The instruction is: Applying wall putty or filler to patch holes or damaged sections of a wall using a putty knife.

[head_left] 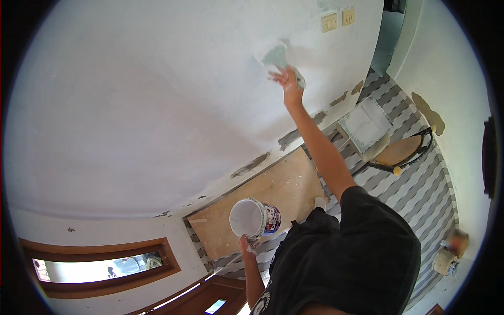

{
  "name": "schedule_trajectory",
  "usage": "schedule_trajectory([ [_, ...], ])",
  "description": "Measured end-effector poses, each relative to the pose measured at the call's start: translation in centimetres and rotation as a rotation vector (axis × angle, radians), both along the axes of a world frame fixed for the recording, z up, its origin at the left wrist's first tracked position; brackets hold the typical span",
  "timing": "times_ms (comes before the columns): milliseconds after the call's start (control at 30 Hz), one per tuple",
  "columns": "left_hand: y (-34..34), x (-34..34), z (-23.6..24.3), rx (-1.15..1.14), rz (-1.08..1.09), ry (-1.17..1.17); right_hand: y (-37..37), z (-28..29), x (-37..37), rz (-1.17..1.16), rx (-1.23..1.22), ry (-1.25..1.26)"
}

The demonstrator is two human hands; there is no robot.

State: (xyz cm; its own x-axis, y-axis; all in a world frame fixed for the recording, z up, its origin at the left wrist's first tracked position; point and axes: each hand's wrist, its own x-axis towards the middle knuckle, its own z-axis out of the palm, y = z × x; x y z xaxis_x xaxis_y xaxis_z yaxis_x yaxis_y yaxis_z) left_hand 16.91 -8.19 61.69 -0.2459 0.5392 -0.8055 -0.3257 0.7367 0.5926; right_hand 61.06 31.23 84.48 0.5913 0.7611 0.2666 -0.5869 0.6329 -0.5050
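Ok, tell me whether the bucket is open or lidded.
Open: the bucket held by the left hand has no lid on, its white interior showing. How full, I cannot tell.

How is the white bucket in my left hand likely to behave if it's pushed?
The bucket probably stays stiff, since it looks like moulded plastic. Gripped at one side by the left hand, it may tilt. Laid on its side, it would likely roll, given its round shape.

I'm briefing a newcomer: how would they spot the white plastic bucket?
Below the broad white wall lies a flat tan board. Overlapping it in view, the bare left hand holds the bucket. Its open round mouth and printed side set it apart.
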Motion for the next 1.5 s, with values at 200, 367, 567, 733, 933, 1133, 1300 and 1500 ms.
schedule_trajectory([
  [200,-0.6,-0.2,1.3,0.001,0.028,0.012,-2.7,-11.0,-1.7,0.038,-0.350,0.131],
  [367,-0.6,-0.8,1.8,-0.057,0.031,0.001,-2.1,-13.7,-0.6,0.080,-0.584,0.168],
  [567,-0.9,0.2,3.4,0.010,0.081,0.054,2.4,-4.9,0.7,-0.153,-0.532,0.120],
  [733,-0.9,0.5,3.7,0.039,0.096,0.057,1.0,8.6,1.2,-0.136,-0.300,0.118],
  [933,-0.4,0.3,4.1,0.016,0.070,0.066,1.3,19.9,4.1,0.042,-0.101,-0.168],
  [1133,-0.3,1.1,3.4,0.029,0.035,0.062,5.9,16.7,10.4,-0.138,0.109,-0.139],
  [1300,-2.8,-1.9,1.2,0.100,0.078,0.081,2.2,8.3,4.3,0.035,0.134,-0.121],
  [1500,-3.1,-1.2,2.3,0.093,0.084,0.071,-0.9,-6.5,3.1,0.047,-0.217,0.050],
])
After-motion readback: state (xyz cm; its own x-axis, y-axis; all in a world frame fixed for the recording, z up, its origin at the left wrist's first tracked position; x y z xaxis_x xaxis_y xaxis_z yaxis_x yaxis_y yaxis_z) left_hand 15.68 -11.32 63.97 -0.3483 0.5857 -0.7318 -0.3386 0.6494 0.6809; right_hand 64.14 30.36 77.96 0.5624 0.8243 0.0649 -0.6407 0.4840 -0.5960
